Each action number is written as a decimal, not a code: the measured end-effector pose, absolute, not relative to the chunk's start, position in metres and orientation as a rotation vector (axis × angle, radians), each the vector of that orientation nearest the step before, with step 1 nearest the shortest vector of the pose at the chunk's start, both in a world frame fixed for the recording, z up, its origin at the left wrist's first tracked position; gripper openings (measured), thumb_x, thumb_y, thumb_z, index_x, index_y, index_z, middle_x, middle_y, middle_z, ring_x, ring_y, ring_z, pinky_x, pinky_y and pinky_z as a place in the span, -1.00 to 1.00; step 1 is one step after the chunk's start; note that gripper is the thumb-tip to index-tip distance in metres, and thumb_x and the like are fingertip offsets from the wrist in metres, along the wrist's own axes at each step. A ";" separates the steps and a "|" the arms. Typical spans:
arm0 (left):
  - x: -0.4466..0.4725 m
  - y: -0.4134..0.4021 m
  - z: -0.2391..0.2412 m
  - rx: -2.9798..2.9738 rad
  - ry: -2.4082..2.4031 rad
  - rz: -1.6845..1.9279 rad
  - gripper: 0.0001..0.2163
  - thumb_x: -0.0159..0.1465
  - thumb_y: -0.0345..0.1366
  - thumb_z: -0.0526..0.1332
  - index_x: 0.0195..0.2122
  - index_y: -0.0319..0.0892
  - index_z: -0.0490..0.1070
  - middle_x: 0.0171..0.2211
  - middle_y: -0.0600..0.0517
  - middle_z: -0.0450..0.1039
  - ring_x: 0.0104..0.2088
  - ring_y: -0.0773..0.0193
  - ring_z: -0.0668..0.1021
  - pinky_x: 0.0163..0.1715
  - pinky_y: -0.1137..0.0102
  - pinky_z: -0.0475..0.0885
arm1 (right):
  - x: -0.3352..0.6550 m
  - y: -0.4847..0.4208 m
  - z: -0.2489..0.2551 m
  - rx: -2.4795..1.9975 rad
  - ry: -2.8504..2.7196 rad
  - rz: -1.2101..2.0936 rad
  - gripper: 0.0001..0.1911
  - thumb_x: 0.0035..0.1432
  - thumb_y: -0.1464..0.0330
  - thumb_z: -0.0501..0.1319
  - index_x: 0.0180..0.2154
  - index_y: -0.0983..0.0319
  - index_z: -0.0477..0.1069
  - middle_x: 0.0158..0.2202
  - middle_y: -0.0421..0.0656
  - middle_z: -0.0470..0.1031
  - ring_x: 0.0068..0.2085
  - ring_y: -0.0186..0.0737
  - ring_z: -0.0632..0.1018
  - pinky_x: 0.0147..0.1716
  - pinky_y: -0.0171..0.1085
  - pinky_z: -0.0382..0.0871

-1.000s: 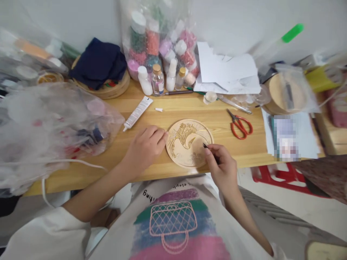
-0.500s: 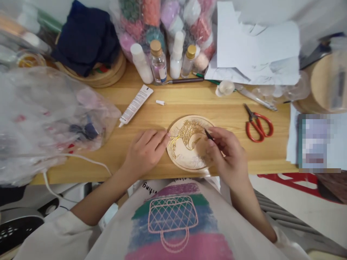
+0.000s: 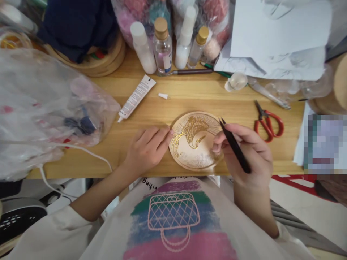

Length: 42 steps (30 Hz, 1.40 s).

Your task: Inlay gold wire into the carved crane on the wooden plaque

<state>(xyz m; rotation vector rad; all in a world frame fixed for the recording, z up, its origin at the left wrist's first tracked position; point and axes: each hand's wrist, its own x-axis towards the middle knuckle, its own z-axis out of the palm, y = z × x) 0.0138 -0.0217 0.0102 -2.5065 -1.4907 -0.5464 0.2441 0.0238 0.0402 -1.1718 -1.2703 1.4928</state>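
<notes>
A round wooden disc (image 3: 187,159) lies on the table, bearing a bird in raised gold line and paler engraved lines around it. My left hand (image 3: 148,148) rests flat on the wood, its fingertips touching the disc's left edge. Black tweezers (image 3: 235,148) are held in my right hand (image 3: 249,155), over the disc's right side. Their tips point up and away from me and look slightly apart, with nothing visible between them. Part of the disc's right rim is hidden behind my right fingers.
Red-handled scissors (image 3: 269,122) lie to the right. A white tube (image 3: 138,97) and small white cap (image 3: 163,96) are beyond the disc. Several bottles (image 3: 164,50) stand behind, near a dark-handled tool (image 3: 192,72) and papers (image 3: 276,43). A plastic bag (image 3: 54,104) and white cable (image 3: 89,151) occupy the left.
My right hand has moved right and lifted back from the disc's surface, turning so the tweezers show at full length. My left hand stays at the disc's edge. The view has shifted slightly.
</notes>
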 end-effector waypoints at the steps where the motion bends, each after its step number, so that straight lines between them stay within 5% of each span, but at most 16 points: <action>1: 0.014 -0.022 0.010 -2.524 -1.502 -0.547 -0.80 0.36 -0.45 0.11 -0.08 -0.16 0.47 -0.19 0.01 0.59 -0.28 0.25 0.55 -0.30 0.32 0.38 | 0.244 0.024 0.040 -1.187 -1.270 1.486 -0.77 0.21 0.24 0.15 -0.13 0.08 0.50 -0.40 -0.17 0.55 -0.47 -0.23 0.51 -0.49 -0.20 0.46; 15: 0.013 -0.024 0.009 -2.600 -1.594 -0.543 -0.77 0.38 -0.43 0.08 -0.03 -0.14 0.47 -0.14 -0.05 0.57 -0.20 0.21 0.55 -0.26 0.29 0.40 | 0.243 0.020 0.039 -1.129 -1.354 1.610 -0.82 0.16 0.23 0.28 -0.17 0.08 0.52 -0.41 -0.21 0.60 -0.43 -0.24 0.59 -0.51 -0.25 0.53; 24: 0.016 -0.014 0.012 -2.485 -1.468 -0.559 -0.90 0.34 -0.44 0.17 -0.22 -0.22 0.49 -0.24 0.04 0.60 -0.30 0.25 0.53 -0.33 0.33 0.37 | 0.232 0.030 0.037 -1.239 -1.519 1.509 -0.81 0.10 0.39 0.34 -0.19 0.18 0.49 -0.25 -0.18 0.65 -0.21 -0.21 0.66 -0.16 -0.19 0.59; 30: 0.016 -0.015 0.011 -2.473 -1.468 -0.546 -0.90 0.34 -0.43 0.17 -0.23 -0.20 0.49 -0.24 0.05 0.60 -0.31 0.26 0.53 -0.33 0.32 0.35 | 0.228 0.047 0.033 -1.115 -2.027 1.204 -0.91 0.12 0.39 0.32 -0.27 0.16 0.57 -0.28 -0.19 0.61 -0.23 -0.24 0.60 -0.20 -0.23 0.52; 42: 0.016 -0.016 0.009 -2.493 -1.499 -0.567 -0.89 0.34 -0.44 0.17 -0.19 -0.23 0.48 -0.23 0.01 0.58 -0.27 0.25 0.52 -0.29 0.32 0.34 | 0.219 0.051 0.029 -1.056 -2.093 1.220 -0.89 0.15 0.41 0.28 -0.28 0.19 0.60 -0.33 -0.15 0.61 -0.30 -0.24 0.59 -0.26 -0.24 0.47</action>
